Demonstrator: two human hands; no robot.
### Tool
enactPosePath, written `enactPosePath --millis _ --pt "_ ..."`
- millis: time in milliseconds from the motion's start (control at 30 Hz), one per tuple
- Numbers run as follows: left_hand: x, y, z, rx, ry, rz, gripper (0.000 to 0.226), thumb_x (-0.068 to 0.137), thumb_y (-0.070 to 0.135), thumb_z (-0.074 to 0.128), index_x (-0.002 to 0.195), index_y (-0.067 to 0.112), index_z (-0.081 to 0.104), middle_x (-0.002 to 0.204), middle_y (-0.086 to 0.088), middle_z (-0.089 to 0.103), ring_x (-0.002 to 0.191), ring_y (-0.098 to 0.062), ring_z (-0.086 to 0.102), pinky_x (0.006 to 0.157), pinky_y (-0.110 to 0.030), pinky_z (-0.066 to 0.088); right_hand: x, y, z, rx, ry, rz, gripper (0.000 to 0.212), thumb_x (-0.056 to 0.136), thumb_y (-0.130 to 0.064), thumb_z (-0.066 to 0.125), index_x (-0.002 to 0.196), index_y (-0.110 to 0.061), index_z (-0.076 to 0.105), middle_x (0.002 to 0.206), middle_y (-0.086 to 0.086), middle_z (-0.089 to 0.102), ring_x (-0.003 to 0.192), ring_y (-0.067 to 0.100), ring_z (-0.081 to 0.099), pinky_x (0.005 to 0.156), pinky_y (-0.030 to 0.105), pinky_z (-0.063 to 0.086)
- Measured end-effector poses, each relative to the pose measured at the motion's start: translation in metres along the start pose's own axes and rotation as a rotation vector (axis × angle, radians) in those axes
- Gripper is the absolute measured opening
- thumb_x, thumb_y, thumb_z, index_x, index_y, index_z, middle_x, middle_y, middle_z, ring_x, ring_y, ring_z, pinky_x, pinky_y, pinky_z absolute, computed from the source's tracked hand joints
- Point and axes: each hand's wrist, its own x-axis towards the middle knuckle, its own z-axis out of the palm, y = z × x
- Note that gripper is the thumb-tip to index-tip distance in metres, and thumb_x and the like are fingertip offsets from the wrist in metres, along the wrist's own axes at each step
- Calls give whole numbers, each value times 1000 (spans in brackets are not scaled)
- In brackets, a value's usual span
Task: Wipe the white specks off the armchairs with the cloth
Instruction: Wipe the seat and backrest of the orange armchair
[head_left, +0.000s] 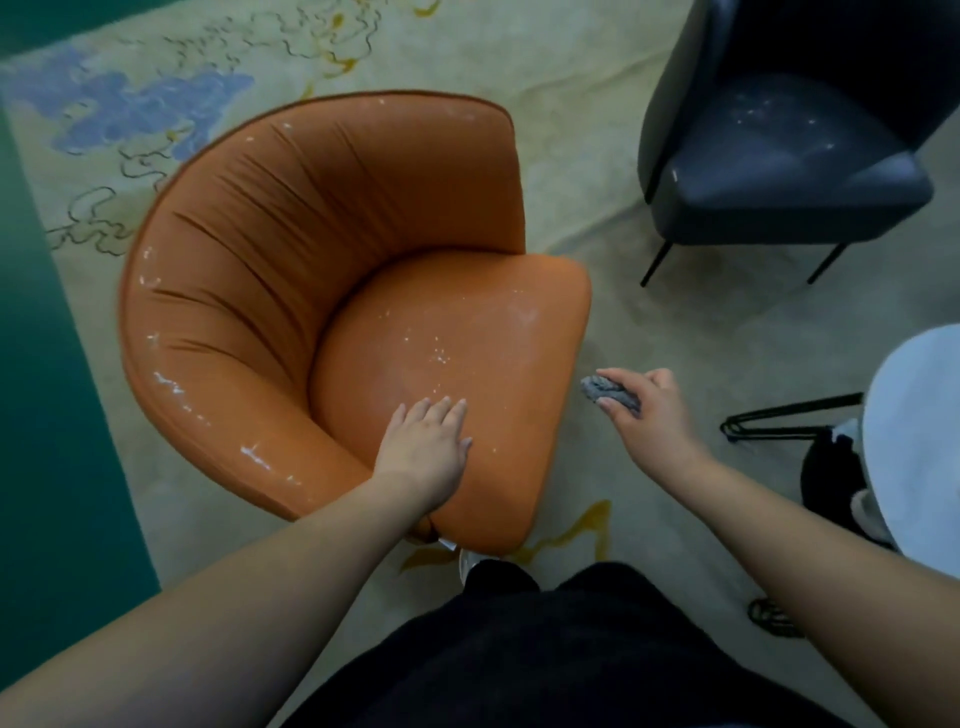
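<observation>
An orange armchair (291, 249) fills the middle of the view. White specks (441, 353) dot its seat cushion, and more white marks line its curved rim. My left hand (423, 449) rests flat on the front of the seat, fingers apart. Off the seat's right edge, over the carpet, my right hand (649, 410) grips a bunched grey cloth (605, 392). A dark blue-grey armchair (789, 171) stands at the upper right with white specks on its seat.
A patterned beige carpet (649, 322) covers the floor, bordered by a green strip at the left. A round white table (914, 415) with black wire legs stands at the right, a black bag beneath it. My dark-clothed legs fill the bottom.
</observation>
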Motion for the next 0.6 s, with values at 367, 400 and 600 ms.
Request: enactPosePath --millis 367,400,600 --pt "64 -8 -10 -101 42 -224 55 102 44 25 153 25 15 158 1 25 145 -24 20 118 -43 13 138 -17 27 -102 -222 -203 35 86 -17 70 121 -21 66 98 6 42 95 23 51 97 30 41" --pt "71 -7 -11 -114 39 -267 55 102 44 25 153 25 15 158 1 24 145 -23 19 119 -43 13 154 -18 30 -112 -259 -237 35 86 -18 70 121 -21 66 98 6 42 95 23 51 96 27 40" --pt "101 10 -15 -246 35 -565 56 102 43 24 154 25 14 159 1 22 145 -23 18 119 -42 12 247 -26 38 -194 -537 -423 36 90 -24 66 125 -23 62 98 2 39 94 19 47 90 21 34"
